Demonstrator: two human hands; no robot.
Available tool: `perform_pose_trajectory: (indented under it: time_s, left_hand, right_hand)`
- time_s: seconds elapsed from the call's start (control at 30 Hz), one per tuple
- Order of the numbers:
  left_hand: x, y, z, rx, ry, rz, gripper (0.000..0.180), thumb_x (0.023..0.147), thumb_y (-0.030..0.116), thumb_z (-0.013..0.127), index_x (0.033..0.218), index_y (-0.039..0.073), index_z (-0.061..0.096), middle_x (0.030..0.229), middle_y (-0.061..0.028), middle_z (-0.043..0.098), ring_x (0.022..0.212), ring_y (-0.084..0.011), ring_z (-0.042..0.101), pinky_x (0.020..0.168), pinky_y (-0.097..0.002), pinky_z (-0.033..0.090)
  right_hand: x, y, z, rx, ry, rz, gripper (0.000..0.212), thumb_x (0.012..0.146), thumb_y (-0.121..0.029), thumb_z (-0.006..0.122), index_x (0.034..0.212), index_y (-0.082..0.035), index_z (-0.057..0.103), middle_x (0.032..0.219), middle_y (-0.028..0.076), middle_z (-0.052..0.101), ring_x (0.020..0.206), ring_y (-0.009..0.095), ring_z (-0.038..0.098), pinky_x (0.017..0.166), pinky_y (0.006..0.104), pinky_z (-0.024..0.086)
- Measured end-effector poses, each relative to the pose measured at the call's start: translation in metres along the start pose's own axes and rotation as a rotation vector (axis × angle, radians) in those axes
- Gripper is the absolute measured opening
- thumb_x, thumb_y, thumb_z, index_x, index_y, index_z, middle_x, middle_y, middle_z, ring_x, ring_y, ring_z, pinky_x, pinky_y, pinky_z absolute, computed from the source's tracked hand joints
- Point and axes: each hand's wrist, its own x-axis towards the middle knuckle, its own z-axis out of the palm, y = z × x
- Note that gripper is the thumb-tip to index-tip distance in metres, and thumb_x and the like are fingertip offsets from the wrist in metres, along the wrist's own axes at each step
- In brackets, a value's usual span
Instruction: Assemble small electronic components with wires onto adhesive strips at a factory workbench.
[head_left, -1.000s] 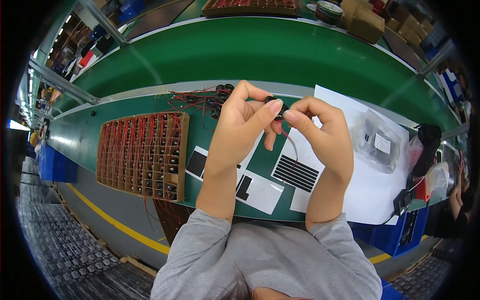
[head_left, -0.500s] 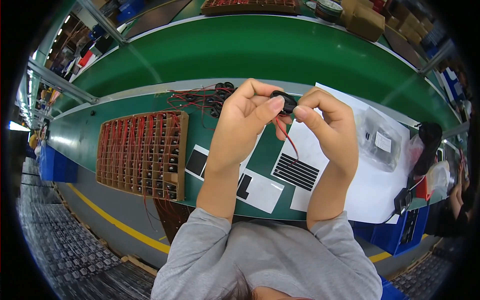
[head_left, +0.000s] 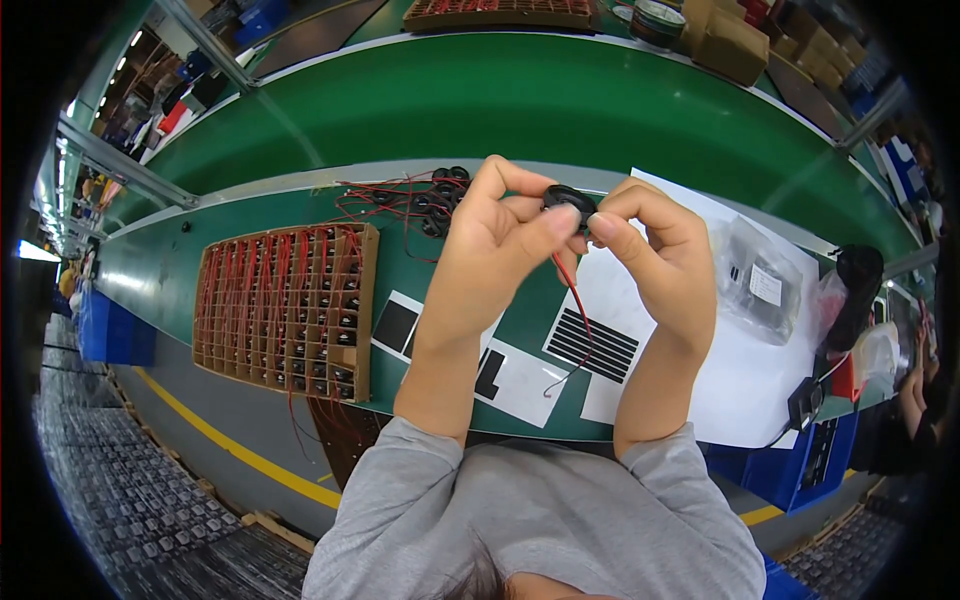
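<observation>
Between my hands is a small black speaker-like part [head_left: 568, 197], oval and tilted, with a red and black lead [head_left: 583, 310] hanging from it. My left hand [head_left: 490, 235] is closed on the part, its thumb across the front and the fingers behind. My right hand [head_left: 655, 250] is closed too, its thumb and forefinger pinching the part's right edge; whether a strip is in that pinch cannot be seen. Under the lead lies a white sheet with black strips [head_left: 592, 345]. A white card with a black L-shaped piece [head_left: 522, 383] lies nearer me.
A divided cardboard tray [head_left: 368, 290] of red-wired black parts stands at left. Loose wired parts [head_left: 432, 210] lie in a heap behind my left hand. On the right are a large white sheet [head_left: 745, 370], a clear plastic bag [head_left: 765, 275] and a blue bin [head_left: 790, 470].
The black part has turned slightly in my fingers, showing more of its oval rim. Its lead now hangs lower, reaching over the white card. Both hands stay nearly in place.
</observation>
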Motion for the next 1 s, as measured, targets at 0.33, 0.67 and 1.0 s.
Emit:
perform_pose_trajectory:
  time_s: [0.33,0.67,1.0]
  left_hand:
    - [-0.003,-0.001,-0.001,0.069,-0.008,-0.077,0.025,0.081,0.012,0.057,0.092,0.0,0.039,0.068,-0.0094,0.055,0.055,-0.0104,0.052,0.048,-0.0201,0.042]
    - [-0.002,-0.001,0.0,0.012,-0.037,-0.071,0.022,0.086,0.018,0.05,0.091,-0.001,0.041,0.067,-0.0121,0.056,0.051,-0.0161,0.056,0.049,-0.0229,0.044]
    - [0.001,0.002,-0.001,0.155,-0.002,-0.06,0.02,0.083,0.011,0.054,0.087,0.001,0.038,0.065,-0.0116,0.056,0.049,-0.0135,0.054,0.045,-0.0222,0.042]
  right_hand:
    - [-0.002,0.0,-0.009,-0.058,-0.056,0.009,0.017,0.074,-0.013,0.062,0.068,0.0,0.053,0.063,0.002,0.051,0.062,0.009,0.044,0.058,0.0218,0.037]
    - [0.0,0.003,-0.007,0.081,-0.044,0.027,0.016,0.075,-0.013,0.062,0.071,0.0,0.054,0.064,0.002,0.051,0.063,0.01,0.045,0.06,0.0225,0.037]
    - [0.0,0.003,0.001,0.088,-0.027,0.072,0.016,0.077,-0.013,0.06,0.07,-0.001,0.054,0.062,0.0,0.051,0.061,0.007,0.044,0.058,0.021,0.036]
